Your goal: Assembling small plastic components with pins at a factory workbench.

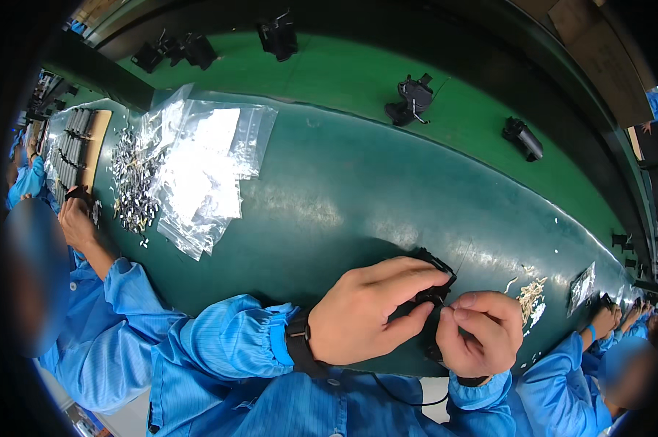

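My left hand [376, 312] is closed around a small black plastic part [437, 266], its thumb and forefinger on either side of it. The hand hides much of the part, so its exact kind does not show. Close beside it, my right hand [483, 331] pinches thumb and forefinger together at the part's right edge. Whatever lies in that pinch is too small to make out. A thin dark wire or hair-like line rises from the part. On my left wrist are a black strap [298, 336] and a blue band.
Clear plastic bags [212, 156] lie at the left, beside a pile of small black-and-white pieces [135, 175]. Beige strips [530, 297] lie right of my hands. Black assemblies [414, 100] sit on the green strip beyond. Co-workers' hands [78, 222] work at both sides.
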`<state>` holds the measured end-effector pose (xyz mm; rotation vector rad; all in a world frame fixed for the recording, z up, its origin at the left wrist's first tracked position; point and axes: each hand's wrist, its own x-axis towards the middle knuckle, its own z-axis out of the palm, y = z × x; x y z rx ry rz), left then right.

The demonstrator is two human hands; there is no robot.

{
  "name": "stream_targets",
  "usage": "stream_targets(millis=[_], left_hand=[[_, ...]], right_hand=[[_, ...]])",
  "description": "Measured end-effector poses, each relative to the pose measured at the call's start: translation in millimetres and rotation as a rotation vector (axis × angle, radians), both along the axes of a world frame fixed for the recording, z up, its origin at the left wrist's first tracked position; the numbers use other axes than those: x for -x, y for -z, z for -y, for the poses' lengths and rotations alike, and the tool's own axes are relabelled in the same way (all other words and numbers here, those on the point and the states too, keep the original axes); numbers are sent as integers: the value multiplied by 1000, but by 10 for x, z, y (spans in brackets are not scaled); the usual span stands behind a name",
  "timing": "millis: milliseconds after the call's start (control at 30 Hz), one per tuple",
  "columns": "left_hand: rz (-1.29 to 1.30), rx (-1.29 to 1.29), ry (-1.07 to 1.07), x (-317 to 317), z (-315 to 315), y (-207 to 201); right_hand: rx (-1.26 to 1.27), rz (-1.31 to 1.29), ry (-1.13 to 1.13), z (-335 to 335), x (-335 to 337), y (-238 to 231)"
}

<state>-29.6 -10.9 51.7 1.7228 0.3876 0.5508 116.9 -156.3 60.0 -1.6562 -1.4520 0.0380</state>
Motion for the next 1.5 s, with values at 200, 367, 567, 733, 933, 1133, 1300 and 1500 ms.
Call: stream_targets(millis=[200,367,567,733,933,1133,1300,1500], left_hand=[[5,-28,-20,-6,0,29],[9,-14,-25,-5,7,31],[7,-9,-31,-4,6,31],[12,-26,-42,-1,2,33],[-5,-3,-47,6,-3,36],[-2,2,-63,11,-5,31],[-5,38,-80,6,-5,22],[-30,71,-91,7,-13,-14]], right_hand=[[-24,-49,-12,-10,-10,29],[14,-41,51,-60,-8,3],[32,-75,60,-61,-5,9],[-7,-118,25,-60,-1,38],[7,-136,16,-79,-1,31],[41,-89,9,-107,-7,-18],[65,-61,55,-115,6,-7],[77,-61,43,-125,-11,11]])
